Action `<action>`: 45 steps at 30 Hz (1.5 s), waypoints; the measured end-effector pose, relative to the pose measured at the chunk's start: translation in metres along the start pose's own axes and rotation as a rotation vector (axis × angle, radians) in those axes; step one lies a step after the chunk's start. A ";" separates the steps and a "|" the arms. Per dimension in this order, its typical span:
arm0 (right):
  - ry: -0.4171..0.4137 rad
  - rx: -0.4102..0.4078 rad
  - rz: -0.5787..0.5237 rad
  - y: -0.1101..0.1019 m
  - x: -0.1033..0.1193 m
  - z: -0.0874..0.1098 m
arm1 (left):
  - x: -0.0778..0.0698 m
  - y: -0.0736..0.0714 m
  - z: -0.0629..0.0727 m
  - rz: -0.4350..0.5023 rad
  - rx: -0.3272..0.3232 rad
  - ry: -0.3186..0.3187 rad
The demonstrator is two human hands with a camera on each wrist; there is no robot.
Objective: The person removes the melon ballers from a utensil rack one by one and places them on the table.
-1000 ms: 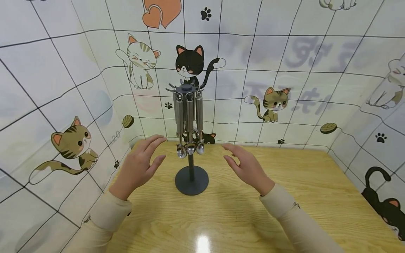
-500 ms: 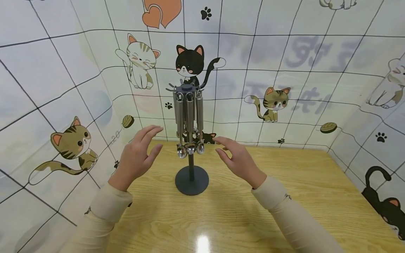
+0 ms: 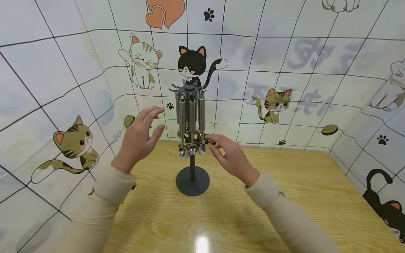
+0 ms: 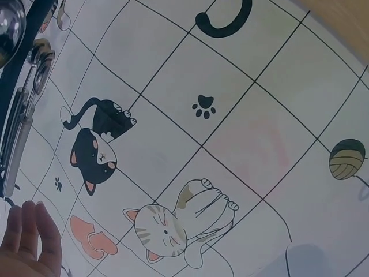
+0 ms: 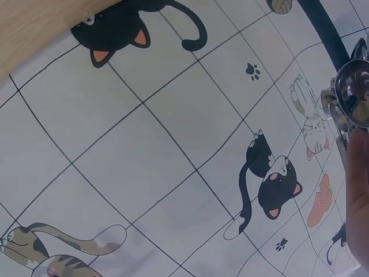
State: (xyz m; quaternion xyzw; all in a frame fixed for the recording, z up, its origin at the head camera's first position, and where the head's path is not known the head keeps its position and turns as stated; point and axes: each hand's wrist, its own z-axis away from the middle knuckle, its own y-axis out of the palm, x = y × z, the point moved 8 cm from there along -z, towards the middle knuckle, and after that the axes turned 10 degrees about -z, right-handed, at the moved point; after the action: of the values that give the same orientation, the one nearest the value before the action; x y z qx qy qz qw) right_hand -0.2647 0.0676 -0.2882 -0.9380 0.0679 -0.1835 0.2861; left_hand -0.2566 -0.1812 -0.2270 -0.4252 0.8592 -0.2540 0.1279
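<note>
A dark stand with a round base [image 3: 192, 181] and a post holds several metal spoons [image 3: 191, 116]. They hang from hooks round its top disc [image 3: 189, 88], bowls downward. My left hand [image 3: 139, 137] hovers left of the spoons, fingers loosely extended and apart from them; its fingers [image 4: 30, 236] also show in the left wrist view. On the other side, my right hand [image 3: 232, 156] has thumb and forefinger at the rightmost spoon bowl [image 3: 201, 149]. Whether they touch it I cannot tell. The right wrist view has a spoon bowl [image 5: 353, 95] just above the fingers [image 5: 358, 190].
The stand is on a light wooden table [image 3: 240, 218], toward its back. A white cloth wall [image 3: 234, 80] with a grid and printed cats encloses the back and both sides.
My left hand has risen beside the hanging spoons. The right hand has moved left, up to the spoon bowls. The stand and the spoons stay in place.
</note>
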 end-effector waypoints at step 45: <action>0.224 -0.205 -0.071 0.030 0.035 -0.060 | -0.003 -0.007 -0.087 0.058 -0.099 0.037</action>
State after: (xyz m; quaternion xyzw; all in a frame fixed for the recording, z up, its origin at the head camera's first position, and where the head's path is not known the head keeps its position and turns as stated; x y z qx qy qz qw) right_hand -0.2559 0.0041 -0.2483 -0.9377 0.0844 -0.2893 0.1729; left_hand -0.2884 -0.1541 -0.1502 -0.4013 0.8849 -0.2151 0.0981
